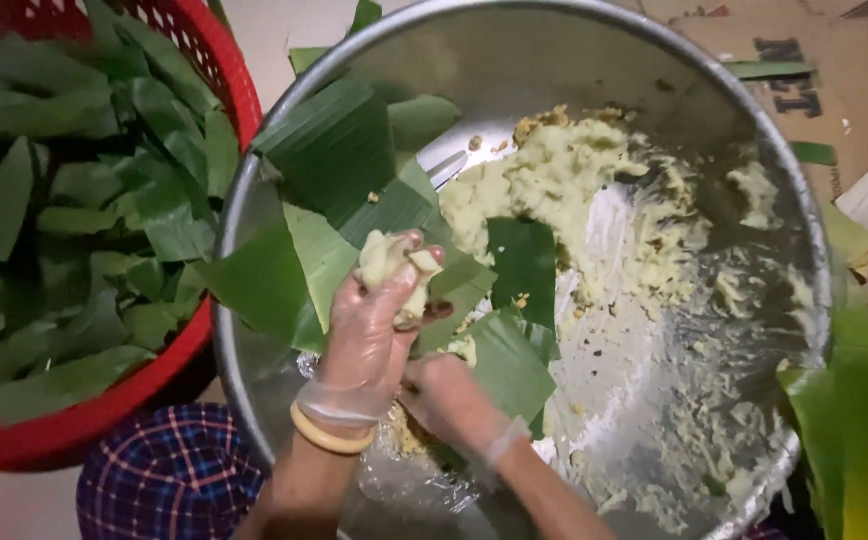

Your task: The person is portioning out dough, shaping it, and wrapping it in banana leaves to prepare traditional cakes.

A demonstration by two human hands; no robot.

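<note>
1. Flattened brown cardboard covers the floor at the upper right, beyond the rim of a very large round steel basin that fills most of the view.
2. Pale yellow-green mashed paste lies heaped toward the basin's far side, with smears spread across its right wall.
3. Cut green banana-leaf pieces lie overlapping along the basin's left side and centre.
4. A left hand in a clear plastic glove, with a yellow bangle at the wrist, is clenched around a lump of pale paste, held above the leaves near the basin's centre.
5. A right hand, also gloved, rests low by the basin's near rim, touching a leaf piece; its grip cannot be told.
6. A round red plastic basket piled with green leaves stands just beside the basin's left edge.
7. Blue-and-red checked cloth shows at the bottom left.
</note>
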